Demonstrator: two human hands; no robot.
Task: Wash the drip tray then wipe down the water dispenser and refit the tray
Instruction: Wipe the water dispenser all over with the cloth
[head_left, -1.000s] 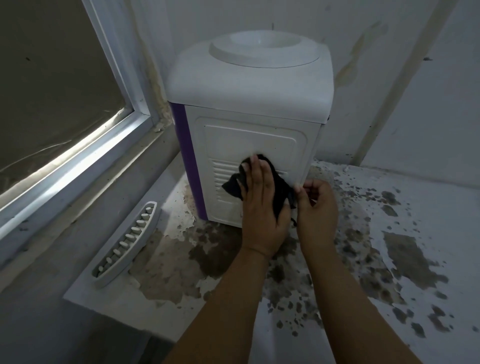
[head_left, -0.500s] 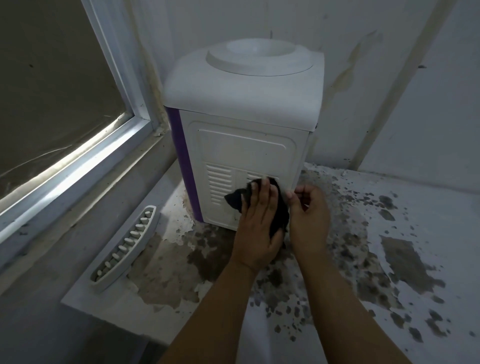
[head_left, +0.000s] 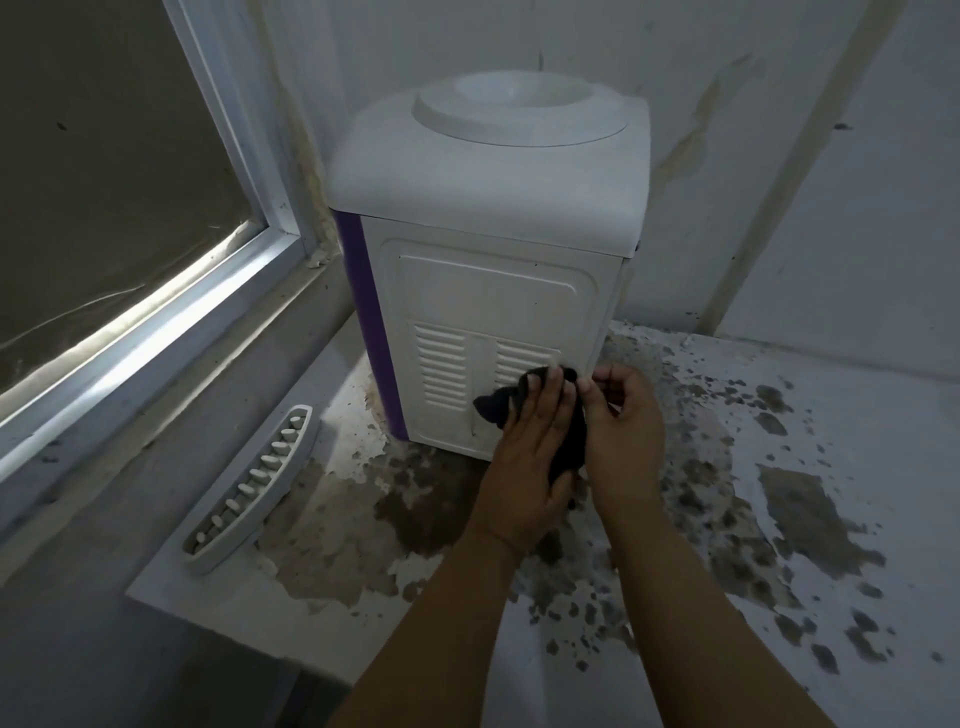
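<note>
Two hands low on dispenser (head_left: 498, 291) panel — left hand (head_left: 530, 457) flat-fingered on black cloth (head_left: 498, 402), right hand (head_left: 623, 431) fingers curled at corner.

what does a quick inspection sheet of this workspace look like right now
surface: white counter with dark patches where the coating has peeled.
job's things: water dispenser stands upright near the corner, vented panel facing the camera; drip tray lies apart on the counter to its left, not fitted; dark cloth lies against the lower panel.
clutter: nothing seen.
grippers: left hand presses the cloth flat with straight fingers; right hand sits beside it at the panel's right edge, fingers curled, seemingly pinching the cloth's edge.
cables: nothing seen.
surroundings: window on the left, stained white walls behind.
</note>
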